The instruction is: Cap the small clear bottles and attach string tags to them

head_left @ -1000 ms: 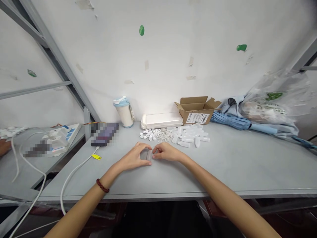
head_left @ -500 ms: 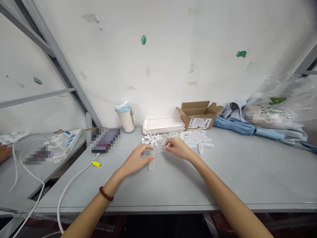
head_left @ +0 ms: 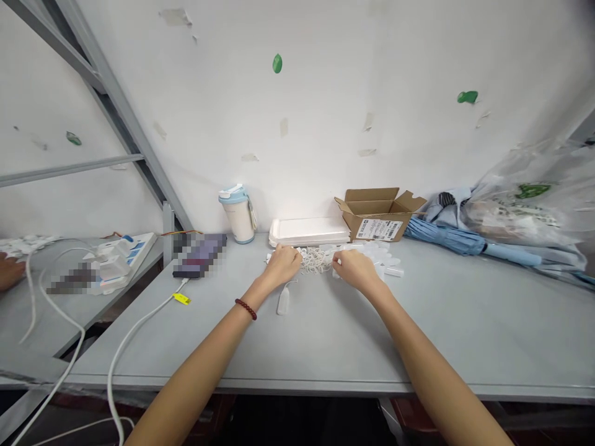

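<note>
- A white wall (head_left: 325, 93) rises behind a grey desk (head_left: 474, 322); I'll read places off a dial laid on that desk, centred on the single tube, twelve towards the wall.
- That tube (head_left: 282, 303), pale and see-through, lies at the centre, apart from the others, with a thin string (head_left: 289, 283) at its upper end. I see no cap on it.
- At one o'clock sits a tangle of loose strings (head_left: 315, 262); at two, a heap of tubes (head_left: 380, 253); around twelve, white caps (head_left: 304, 253).
- With one tube set apart and the rest lying loose, I'd judge that little is done and most is left.
- The left hand (head_left: 284, 263) is at twelve, fingers curled down over the caps; I can't tell how far they are parted or whether they hold anything.
- The right hand (head_left: 357, 267) is at two, fingers bent in between strings and tubes; its grip, and anything in it, I can't make out either.
- The hands cover part of the caps and tubes, and whether the string is fastened is too small to tell.
- Towards ten, another person's hand (head_left: 10, 272) is cut off by the edge of view.
</note>
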Tool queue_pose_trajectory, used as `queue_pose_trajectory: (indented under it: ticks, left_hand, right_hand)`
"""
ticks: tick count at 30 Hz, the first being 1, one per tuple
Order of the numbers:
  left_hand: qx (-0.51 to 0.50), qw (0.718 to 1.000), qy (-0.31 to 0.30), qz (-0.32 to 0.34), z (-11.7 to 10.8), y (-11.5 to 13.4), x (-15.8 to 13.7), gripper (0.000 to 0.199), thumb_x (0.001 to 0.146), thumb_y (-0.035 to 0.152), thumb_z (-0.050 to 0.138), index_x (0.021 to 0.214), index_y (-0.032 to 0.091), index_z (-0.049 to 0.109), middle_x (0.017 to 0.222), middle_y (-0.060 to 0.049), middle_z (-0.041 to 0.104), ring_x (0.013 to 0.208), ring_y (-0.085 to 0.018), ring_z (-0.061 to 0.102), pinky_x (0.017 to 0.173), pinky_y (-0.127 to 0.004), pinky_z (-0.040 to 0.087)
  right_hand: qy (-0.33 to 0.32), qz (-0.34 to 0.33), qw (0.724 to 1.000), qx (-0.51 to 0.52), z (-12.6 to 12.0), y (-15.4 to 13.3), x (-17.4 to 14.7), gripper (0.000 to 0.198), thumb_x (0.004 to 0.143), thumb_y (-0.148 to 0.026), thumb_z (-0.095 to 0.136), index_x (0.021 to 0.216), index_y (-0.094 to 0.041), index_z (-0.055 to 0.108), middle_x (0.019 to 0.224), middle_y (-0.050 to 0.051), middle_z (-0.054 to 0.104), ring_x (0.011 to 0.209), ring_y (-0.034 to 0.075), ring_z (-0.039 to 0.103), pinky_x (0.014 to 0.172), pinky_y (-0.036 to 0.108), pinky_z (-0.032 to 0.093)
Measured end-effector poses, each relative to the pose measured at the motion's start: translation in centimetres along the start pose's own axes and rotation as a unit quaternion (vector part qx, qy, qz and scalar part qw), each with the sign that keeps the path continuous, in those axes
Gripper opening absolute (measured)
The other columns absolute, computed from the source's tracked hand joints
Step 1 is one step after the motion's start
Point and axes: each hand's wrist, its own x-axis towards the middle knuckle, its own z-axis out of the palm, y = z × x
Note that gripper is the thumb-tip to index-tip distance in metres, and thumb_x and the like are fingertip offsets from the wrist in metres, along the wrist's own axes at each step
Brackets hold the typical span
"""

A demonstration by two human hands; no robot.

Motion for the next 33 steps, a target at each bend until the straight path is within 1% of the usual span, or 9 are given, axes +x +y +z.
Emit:
queue_pose_trajectory:
  ticks: [4, 7, 11, 16, 19, 23, 28, 30, 33]
  left_hand:
    - [0.057, 0.998, 0.013, 0.012, 0.1, -0.4, -0.2, 0.037, 0.084, 0.023, 0.033, 0.053, 0.019, 0.053, 0.067, -0.007, 0.061, 0.079, -0.022, 0.053, 0.087, -0.038, 0.038]
    - [0.033, 0.999, 0.008, 0.018, 0.3, -0.6, -0.3, 0.036, 0.085, 0.024, 0.035, 0.057, 0.019, 0.057, 0.071, -0.006, 0.064, 0.082, -0.021, 0.055, 0.087, -0.035, 0.039]
    - [0.006, 1.000, -0.002, 0.025, 0.3, -0.6, -0.6, 0.036, 0.086, 0.024, 0.034, 0.066, 0.019, 0.064, 0.079, -0.005, 0.068, 0.089, -0.021, 0.057, 0.091, -0.035, 0.038]
    - [-0.030, 0.998, 0.046, -0.016, -0.3, -0.6, -1.2, 0.034, 0.085, 0.024, 0.036, 0.094, 0.018, 0.068, 0.104, -0.006, 0.068, 0.105, -0.023, 0.055, 0.097, -0.038, 0.037]
    - [-0.071, 0.994, 0.069, -0.047, -0.8, -0.4, -1.6, 0.034, 0.083, 0.025, 0.040, 0.103, 0.016, 0.067, 0.112, -0.008, 0.065, 0.108, -0.024, 0.054, 0.094, -0.037, 0.041]
    - [-0.128, 0.985, 0.101, -0.050, -1.1, 0.1, -2.1, 0.033, 0.083, 0.025, 0.043, 0.104, 0.016, 0.067, 0.113, -0.008, 0.063, 0.104, -0.022, 0.057, 0.083, -0.034, 0.049]
    - [-0.187, 0.970, 0.154, -0.026, -0.8, -0.1, -2.0, 0.032, 0.080, 0.018, 0.044, 0.101, 0.015, 0.067, 0.108, -0.008, 0.065, 0.098, -0.019, 0.060, 0.086, -0.033, 0.049]
    - [-0.232, 0.958, 0.168, -0.035, -0.6, -0.2, -1.9, 0.030, 0.077, 0.017, 0.048, 0.098, 0.013, 0.068, 0.104, -0.009, 0.066, 0.094, -0.018, 0.061, 0.088, -0.034, 0.048]
    - [-0.303, 0.932, 0.184, -0.076, -0.5, -0.3, -1.8, 0.027, 0.071, 0.019, 0.055, 0.093, 0.010, 0.068, 0.098, -0.010, 0.068, 0.088, -0.019, 0.064, 0.087, -0.035, 0.049]
  right_hand:
    - [-0.010, -0.009, 1.000, 0.002, 0.3, -0.2, 0.0, 0.028, 0.086, -0.018, 0.040, 0.088, -0.017, 0.068, 0.088, 0.014, 0.068, 0.082, 0.025, 0.063, 0.058, 0.028, 0.035]
    - [-0.015, -0.023, 1.000, 0.001, 0.4, -0.5, 0.0, 0.032, 0.089, -0.024, 0.038, 0.084, -0.017, 0.068, 0.085, 0.013, 0.069, 0.081, 0.024, 0.063, 0.059, 0.027, 0.034]
    - [-0.019, -0.020, 0.999, 0.017, 0.5, -0.7, -0.1, 0.040, 0.093, -0.032, 0.032, 0.082, -0.017, 0.068, 0.084, 0.013, 0.069, 0.081, 0.023, 0.063, 0.059, 0.027, 0.033]
    - [-0.024, -0.007, 0.995, 0.092, -0.1, -0.2, -0.2, 0.027, 0.088, -0.030, 0.041, 0.088, -0.020, 0.065, 0.082, 0.009, 0.069, 0.075, 0.020, 0.060, 0.058, 0.026, 0.032]
    - [-0.030, -0.019, 0.988, 0.153, -0.6, 0.4, -0.4, 0.019, 0.084, -0.029, 0.046, 0.088, -0.021, 0.063, 0.076, 0.004, 0.067, 0.067, 0.017, 0.058, 0.057, 0.024, 0.031]
    - [-0.021, -0.033, 0.978, 0.205, -0.7, 1.1, -0.5, 0.016, 0.081, -0.028, 0.049, 0.088, -0.021, 0.061, 0.069, 0.001, 0.063, 0.063, 0.015, 0.055, 0.057, 0.023, 0.032]
    - [-0.006, -0.033, 0.973, 0.230, -0.3, 1.4, -0.1, 0.015, 0.077, -0.024, 0.048, 0.088, -0.020, 0.058, 0.063, -0.001, 0.058, 0.058, 0.013, 0.052, 0.055, 0.022, 0.032]
    - [-0.001, -0.032, 0.972, 0.233, -0.1, 1.4, 0.0, 0.015, 0.075, -0.022, 0.047, 0.087, -0.020, 0.057, 0.061, -0.001, 0.057, 0.058, 0.013, 0.051, 0.054, 0.022, 0.031]
    - [0.028, -0.026, 0.970, 0.242, 0.2, 1.2, 0.1, 0.015, 0.074, -0.020, 0.046, 0.086, -0.020, 0.054, 0.061, -0.002, 0.055, 0.057, 0.013, 0.049, 0.053, 0.022, 0.030]
